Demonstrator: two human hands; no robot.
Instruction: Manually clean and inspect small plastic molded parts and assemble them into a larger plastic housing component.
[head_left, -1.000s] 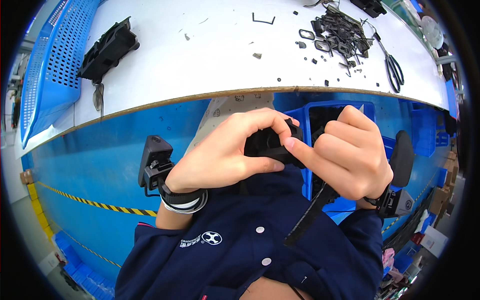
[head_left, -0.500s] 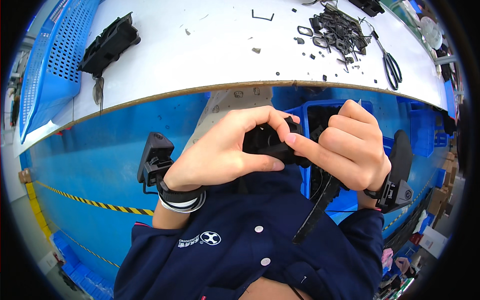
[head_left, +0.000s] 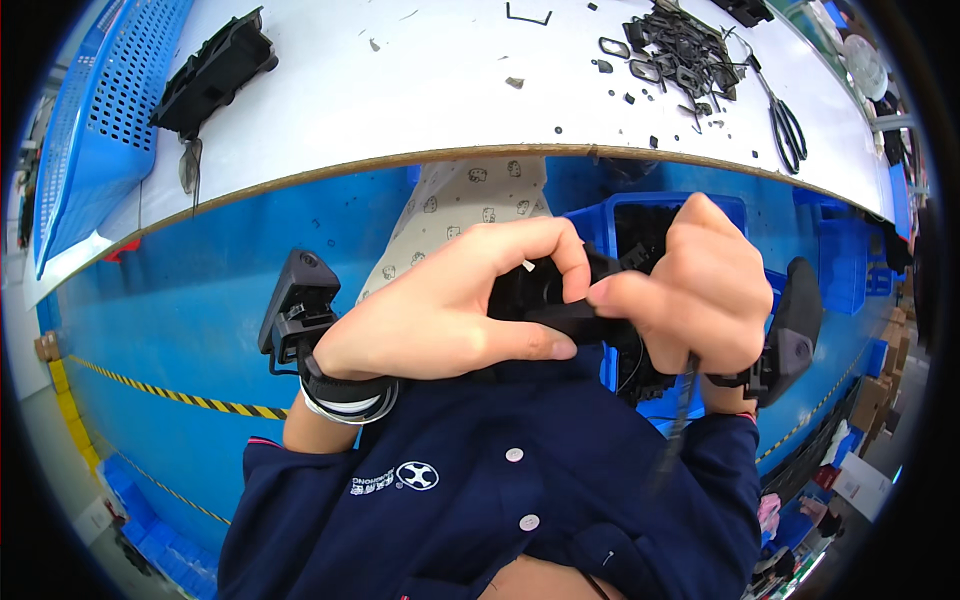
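My left hand [head_left: 440, 305] curls around a black plastic part [head_left: 572, 320] held in front of my chest, its thumb along the near side and its index finger bent over the top. The fingers cover much of the part. My right hand [head_left: 708, 295] is closed in a fist close beside it, thumb tip at the part's right end. Below that fist hangs a long, narrow black strip-shaped thing [head_left: 682, 425], smeared by motion; its upper end is hidden in the fingers, and its kind cannot be made out.
Beyond my hands runs the edge of a white table [head_left: 400, 100]. On it lie a black housing [head_left: 215, 75], a pile of small black pieces [head_left: 685, 60] and black-handled scissors [head_left: 787, 130]. A blue perforated basket [head_left: 125, 110] stands left. Under my right hand is a blue bin [head_left: 735, 212] with black parts.
My right fist has turned, and the black strip below it has swung from slanting left to hanging nearly straight down. The left hand still holds the black part, with little shift.
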